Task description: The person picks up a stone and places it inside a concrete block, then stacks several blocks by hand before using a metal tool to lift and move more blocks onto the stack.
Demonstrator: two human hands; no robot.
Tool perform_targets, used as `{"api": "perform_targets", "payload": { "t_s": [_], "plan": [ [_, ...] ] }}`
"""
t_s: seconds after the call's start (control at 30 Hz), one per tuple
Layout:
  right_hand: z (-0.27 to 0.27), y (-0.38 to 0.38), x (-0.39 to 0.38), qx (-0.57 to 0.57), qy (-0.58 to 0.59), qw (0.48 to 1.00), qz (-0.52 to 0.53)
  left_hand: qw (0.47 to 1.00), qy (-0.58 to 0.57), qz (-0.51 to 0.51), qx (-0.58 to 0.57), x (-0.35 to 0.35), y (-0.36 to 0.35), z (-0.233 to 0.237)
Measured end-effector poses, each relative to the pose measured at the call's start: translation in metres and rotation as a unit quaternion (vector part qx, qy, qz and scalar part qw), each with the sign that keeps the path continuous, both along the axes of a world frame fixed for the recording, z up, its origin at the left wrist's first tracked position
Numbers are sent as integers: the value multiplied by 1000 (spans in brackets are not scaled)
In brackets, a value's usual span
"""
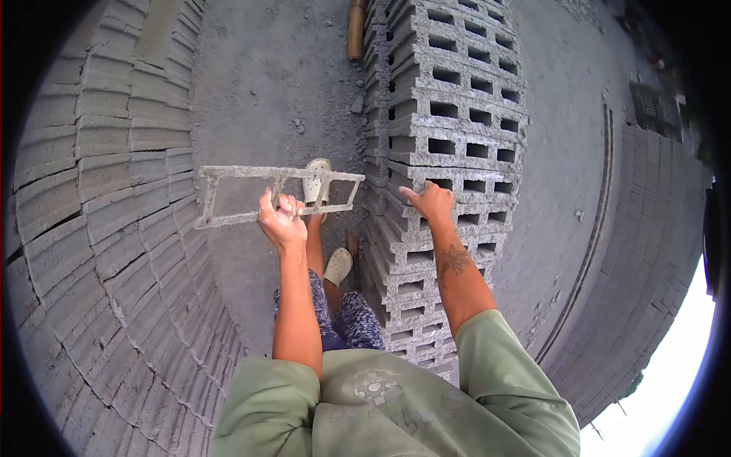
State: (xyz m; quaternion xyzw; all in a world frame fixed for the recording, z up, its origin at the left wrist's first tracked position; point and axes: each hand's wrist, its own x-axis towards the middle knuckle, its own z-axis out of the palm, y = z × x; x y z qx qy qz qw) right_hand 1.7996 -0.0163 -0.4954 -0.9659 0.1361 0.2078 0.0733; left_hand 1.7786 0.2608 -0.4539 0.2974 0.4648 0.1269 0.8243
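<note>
Left hand [282, 222] curls its fingers around the near side of a ladder-like frame [285, 173], above the aisle [251, 84]; right hand [432, 202], thumb spread, is at the block stack [442, 127], contact unclear. Swung carelessly, the frame's right end might chip the stack's left edge.

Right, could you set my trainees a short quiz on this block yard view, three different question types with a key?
1. Short answer: what does the left hand hold?
2. True or false: the right hand grips that same object.
3. Fill the gap: the person wears pale, perforated ____ on their feet.

Key
1. A narrow ladder-like frame with crossbars.
2. False: it is apart from the frame, at the stack of hollow concrete blocks.
3. Clogs.
</note>
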Motion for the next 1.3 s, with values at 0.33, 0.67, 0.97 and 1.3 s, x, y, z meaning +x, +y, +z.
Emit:
{"api": "perform_targets", "payload": {
  "t_s": [0.33,0.67,0.97,1.3],
  "plan": [
    [-8,-8,6,2,41,993,-112,999,5,-12,-46,55,33,-33],
    [1,-16,7,9,83,993,-87,978,128,-153,60,70,-122,-180],
    [26,-6,68,40,-75,996,-15,998,-3,29,-59,69,34,-89],
    [-41,3,103,-44,84,993,-73,999,29,-18,-38,125,31,-45]
  ]
}}
